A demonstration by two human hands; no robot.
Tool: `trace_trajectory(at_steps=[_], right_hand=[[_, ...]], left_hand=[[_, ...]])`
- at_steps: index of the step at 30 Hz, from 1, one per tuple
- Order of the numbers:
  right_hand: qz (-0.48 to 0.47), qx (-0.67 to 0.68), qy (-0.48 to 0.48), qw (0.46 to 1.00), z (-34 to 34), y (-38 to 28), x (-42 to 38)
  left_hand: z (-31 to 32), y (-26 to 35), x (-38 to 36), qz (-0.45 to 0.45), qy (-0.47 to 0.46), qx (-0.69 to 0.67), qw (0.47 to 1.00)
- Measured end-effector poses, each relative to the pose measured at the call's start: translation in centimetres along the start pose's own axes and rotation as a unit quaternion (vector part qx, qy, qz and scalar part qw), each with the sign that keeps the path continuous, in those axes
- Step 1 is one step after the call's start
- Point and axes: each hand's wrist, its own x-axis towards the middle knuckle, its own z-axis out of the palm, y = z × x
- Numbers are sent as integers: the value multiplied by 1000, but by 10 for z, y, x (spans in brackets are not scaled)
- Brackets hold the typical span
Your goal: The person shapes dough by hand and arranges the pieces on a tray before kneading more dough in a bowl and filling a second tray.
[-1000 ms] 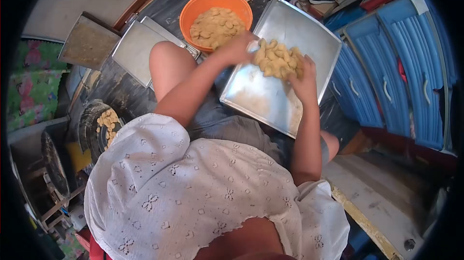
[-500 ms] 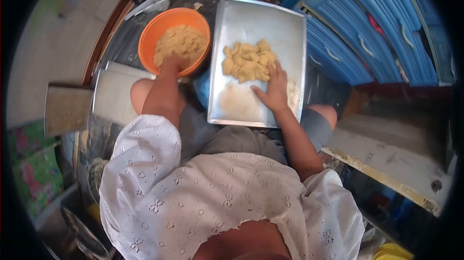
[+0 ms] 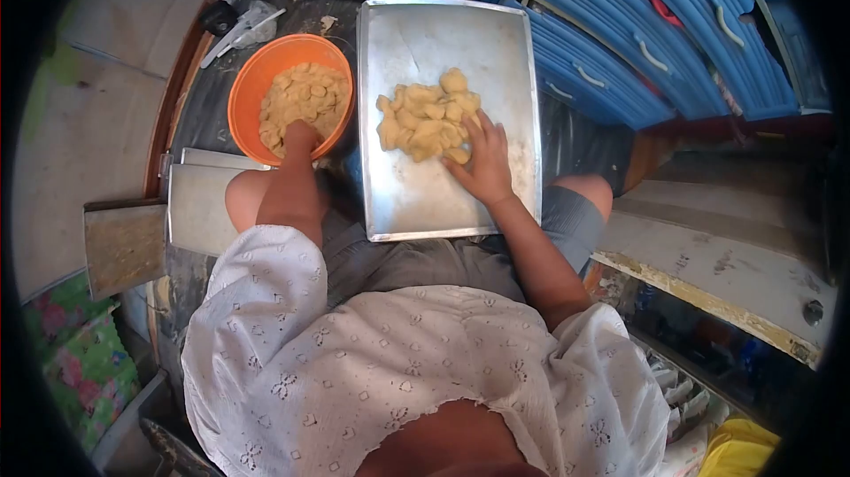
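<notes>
An orange plastic bowl (image 3: pixel 237 109) on my left holds a heap of pale brown dough pieces (image 3: pixel 308 94). My left hand (image 3: pixel 301 135) reaches into its near side, its fingers hidden against the dough. Across my lap lies a rectangular metal tray (image 3: pixel 447 202). A clump of smooth, yellowish dough lumps (image 3: pixel 425 118) sits at the middle of it. At the clump's right edge is my right hand (image 3: pixel 486 158), fingers spread, fingertips touching the lumps and the thumb beside the lowest one.
Blue drawers (image 3: pixel 611 52) with white handles stand at the right, above a worn pale shelf (image 3: pixel 699 255). More flat metal trays (image 3: pixel 204 207) lie left of my knee. Beyond the bowl are a white utensil (image 3: pixel 239 38) and a plastic bag (image 3: pixel 258 25).
The view has shifted, so bowl and tray appear further left. My left hand has drawn to the bowl's near side. My right hand has come closer around the lumps, its thumb now near them.
</notes>
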Motion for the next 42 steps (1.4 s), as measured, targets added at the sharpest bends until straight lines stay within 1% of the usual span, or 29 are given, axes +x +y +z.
trace_trajectory(at_steps=[2,3,5,6,8,9,11,13,15,17,18,19,20,21,23,24,26,27,29,30,33,34,35,36,37,38,39,41,42], right_hand=[[2,-8,1,1000,5,4,-2],[1,-3,4,1000,6,4,-2],[0,9,5,1000,5,5,-2],[-3,13,8,1000,6,7,-2],[2,29,8,1000,9,9,-3],[0,32,11,999,9,8,-1],[30,113,71,991,9,6,3],[24,146,65,987,3,8,17],[14,179,59,982,0,14,31],[-31,63,16,997,-1,21,38],[-35,65,15,997,-4,23,37],[-27,135,-5,990,-9,29,38],[-19,205,-26,978,-13,34,38],[-22,206,-29,978,-20,35,34],[53,228,-81,969,-37,36,26],[50,228,-82,969,-39,43,26],[145,304,-126,933,-41,56,28],[145,304,-127,933,-41,57,33],[56,176,18,983,-39,58,50],[64,206,31,976,-36,56,62],[34,155,1,987,-18,46,94],[-2,62,3,998,-12,40,98],[-5,61,2,998,-13,41,106],[2,28,-109,994,-18,38,118],[10,-6,-218,976,-21,38,129],[8,54,-188,981,-17,45,138],[6,53,-188,981,-15,47,150],[62,151,-109,981,-16,46,173],[55,164,-41,984,-20,38,183]], left_hand=[[-22,5,-23,-32,148,-91,984],[-38,10,-33,-34,152,-87,984],[-75,22,-57,-71,84,-377,920],[-86,26,-66,-72,90,-375,920],[-108,32,-84,37,112,-553,825],[-123,48,-110,38,117,-551,825],[-137,96,-178,183,175,-583,772],[-104,121,-199,295,205,-493,793],[-71,151,-227,352,194,-369,838],[-38,177,-256,374,300,-188,857],[-30,182,-266,379,312,-145,859],[-27,185,-271,384,324,-103,858],[-25,184,-274,404,310,-98,855],[-30,181,-277,400,312,-98,856],[-39,171,-275,514,223,-100,822],[-39,168,-270,512,225,-101,823],[-38,163,-256,446,232,-271,821],[-45,166,-246,446,231,-271,821],[-64,172,-217,365,369,-254,816],[-73,176,-209,364,369,-255,816],[-101,185,-184,379,357,-221,825],[-106,187,-175,375,272,-179,868],[-111,187,-166,366,185,-136,902],[-116,188,-155,364,188,-138,902],[-121,189,-144,320,137,-295,889],[-122,188,-135,268,83,-445,851],[-130,190,-134,268,85,-446,850],[-153,197,-137,227,-24,-620,751],[-152,199,-122,236,-40,-672,701]])
